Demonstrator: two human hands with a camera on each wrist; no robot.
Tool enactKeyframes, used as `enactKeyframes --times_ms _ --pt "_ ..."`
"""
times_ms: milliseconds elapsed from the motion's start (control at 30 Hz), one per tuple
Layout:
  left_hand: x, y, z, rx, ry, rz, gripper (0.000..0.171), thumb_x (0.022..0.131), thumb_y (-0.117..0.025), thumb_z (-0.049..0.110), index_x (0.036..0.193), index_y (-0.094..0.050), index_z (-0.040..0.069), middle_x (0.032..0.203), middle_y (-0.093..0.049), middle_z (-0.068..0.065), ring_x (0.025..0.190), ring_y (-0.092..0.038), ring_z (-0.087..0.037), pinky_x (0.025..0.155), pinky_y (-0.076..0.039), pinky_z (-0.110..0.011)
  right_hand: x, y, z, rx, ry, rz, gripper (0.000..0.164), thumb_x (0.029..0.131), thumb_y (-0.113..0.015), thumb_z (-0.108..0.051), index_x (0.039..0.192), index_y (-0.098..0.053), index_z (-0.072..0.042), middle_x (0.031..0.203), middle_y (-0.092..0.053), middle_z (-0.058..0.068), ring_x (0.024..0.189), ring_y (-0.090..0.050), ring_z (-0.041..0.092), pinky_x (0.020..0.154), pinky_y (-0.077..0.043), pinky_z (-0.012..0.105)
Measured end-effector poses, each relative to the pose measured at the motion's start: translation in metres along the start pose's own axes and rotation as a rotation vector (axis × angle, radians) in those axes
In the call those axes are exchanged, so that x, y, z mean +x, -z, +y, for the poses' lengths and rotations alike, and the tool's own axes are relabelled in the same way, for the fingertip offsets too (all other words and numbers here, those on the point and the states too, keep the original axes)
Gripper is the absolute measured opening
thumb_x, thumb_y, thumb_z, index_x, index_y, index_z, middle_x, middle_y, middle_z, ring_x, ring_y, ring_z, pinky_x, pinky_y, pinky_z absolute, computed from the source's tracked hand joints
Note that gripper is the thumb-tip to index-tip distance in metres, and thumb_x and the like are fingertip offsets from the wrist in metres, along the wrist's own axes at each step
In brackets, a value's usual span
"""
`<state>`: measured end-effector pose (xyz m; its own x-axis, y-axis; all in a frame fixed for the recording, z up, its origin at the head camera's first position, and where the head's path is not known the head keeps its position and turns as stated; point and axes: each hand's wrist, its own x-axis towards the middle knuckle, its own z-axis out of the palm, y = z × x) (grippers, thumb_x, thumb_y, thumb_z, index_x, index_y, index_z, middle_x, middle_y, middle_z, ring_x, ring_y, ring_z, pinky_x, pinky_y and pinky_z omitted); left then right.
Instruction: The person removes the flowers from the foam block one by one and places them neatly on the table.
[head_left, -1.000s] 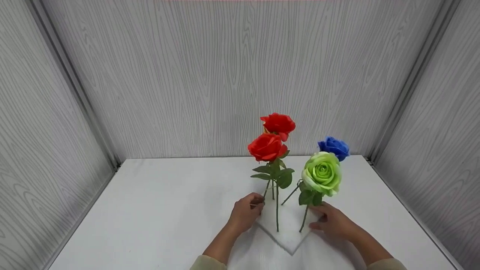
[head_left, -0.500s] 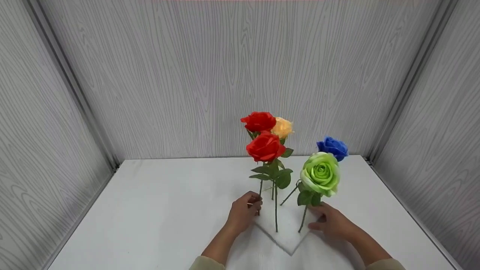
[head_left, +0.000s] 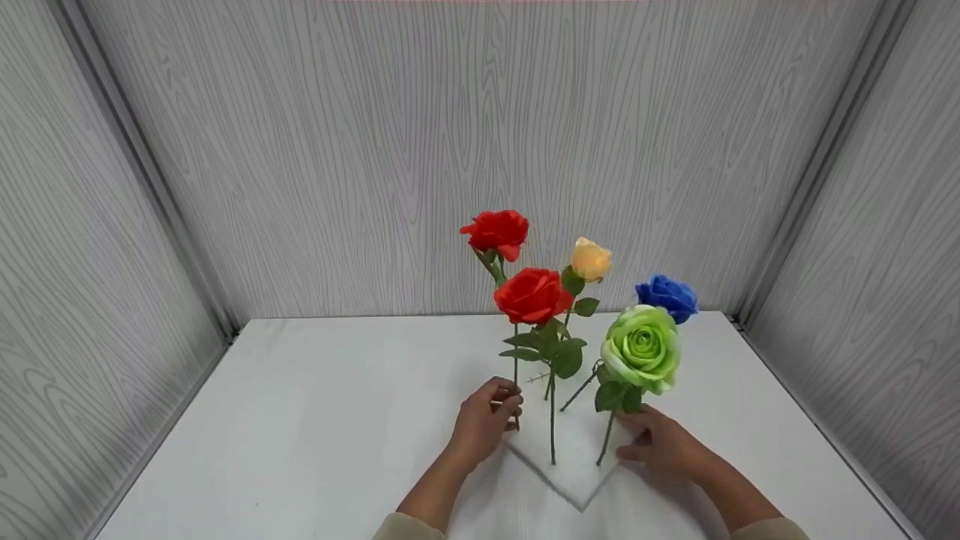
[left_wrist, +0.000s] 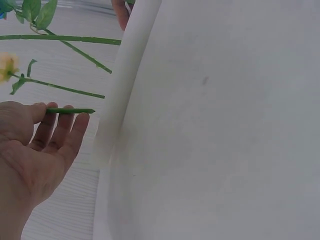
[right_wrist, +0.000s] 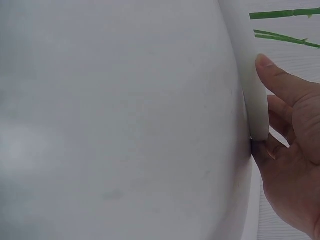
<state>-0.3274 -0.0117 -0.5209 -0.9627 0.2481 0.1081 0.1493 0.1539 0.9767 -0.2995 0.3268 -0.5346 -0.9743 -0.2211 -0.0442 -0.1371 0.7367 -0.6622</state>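
In the head view my left hand [head_left: 484, 420] pinches the stem of a red rose [head_left: 496, 231] between thumb and fingers. The left wrist view shows the bare lower end of that stem [left_wrist: 75, 110] close over a white foam board [left_wrist: 131, 65]. My right hand [head_left: 664, 442] grips the board's right edge, thumb and fingers on either side of its corner in the right wrist view. Standing in the board are a second red rose [head_left: 532, 295], a yellow rose [head_left: 591, 259], a green rose [head_left: 642, 347] and a blue rose [head_left: 667, 298], their stems leaning differently.
The foam board lies cornerwise on a white tabletop [head_left: 337, 420], one corner toward me. Grey wood-grain panels rise at the back [head_left: 360, 165] and along both sides.
My left hand has carried the red rose's bloom leftward, and its stem has gone from leaning to nearly upright. The yellow rose came into sight and swung right. My right hand has stayed put.
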Motion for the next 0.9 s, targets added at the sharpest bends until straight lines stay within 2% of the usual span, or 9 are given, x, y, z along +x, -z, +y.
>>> enactKeyframes --times_ms 167,400,533,767,900 --pt "-0.003 0.008 0.002 0.008 -0.007 -0.005 0.013 0.109 -0.065 0.012 0.121 -0.068 0.008 0.125 -0.069 -0.024 0.104 -0.075 -0.029 0.084 -0.068 -0.034 0.002 0.0 0.001 0.0 0.007 -0.001 0.072 0.092 -0.088 -0.025 0.153 -0.06 -0.002 0.121 -0.063 0.007 0.103 -0.058 0.02 0.083 -0.05 0.025" --pt "-0.007 0.02 -0.002 0.066 -0.001 -0.014 0.015 0.109 -0.063 0.011 0.123 -0.066 0.006 0.129 -0.067 -0.024 0.1 -0.074 -0.021 0.082 -0.068 -0.032 0.005 0.001 0.005 -0.004 0.035 -0.035 0.075 0.093 -0.087 -0.03 0.155 -0.057 0.0 0.131 -0.062 0.01 0.107 -0.057 0.02 0.085 -0.05 0.025" --pt "-0.011 0.028 -0.004 0.107 -0.002 -0.007 0.014 0.109 -0.062 0.013 0.121 -0.066 0.007 0.126 -0.068 -0.024 0.097 -0.072 -0.017 0.081 -0.068 -0.033 0.006 0.002 0.005 0.003 0.042 -0.04 0.075 0.093 -0.087 -0.031 0.155 -0.056 -0.001 0.131 -0.061 0.01 0.106 -0.057 0.02 0.085 -0.05 0.025" --pt "-0.018 0.04 -0.005 0.142 0.018 -0.001 0.018 0.108 -0.062 0.014 0.123 -0.064 0.003 0.122 -0.069 -0.019 0.098 -0.071 -0.018 0.08 -0.067 -0.033 0.008 0.002 0.008 -0.001 0.096 -0.038 0.074 0.093 -0.087 -0.029 0.154 -0.057 0.003 0.137 -0.062 0.016 0.109 -0.059 0.022 0.088 -0.052 0.025" --pt "-0.023 0.046 -0.005 0.13 0.037 0.0 0.018 0.108 -0.063 0.013 0.122 -0.064 0.003 0.122 -0.068 -0.02 0.097 -0.072 -0.02 0.08 -0.068 -0.034 0.009 0.003 0.009 0.0 0.097 -0.034 0.074 0.093 -0.087 -0.029 0.153 -0.057 0.001 0.129 -0.062 0.013 0.105 -0.057 0.021 0.085 -0.05 0.024"
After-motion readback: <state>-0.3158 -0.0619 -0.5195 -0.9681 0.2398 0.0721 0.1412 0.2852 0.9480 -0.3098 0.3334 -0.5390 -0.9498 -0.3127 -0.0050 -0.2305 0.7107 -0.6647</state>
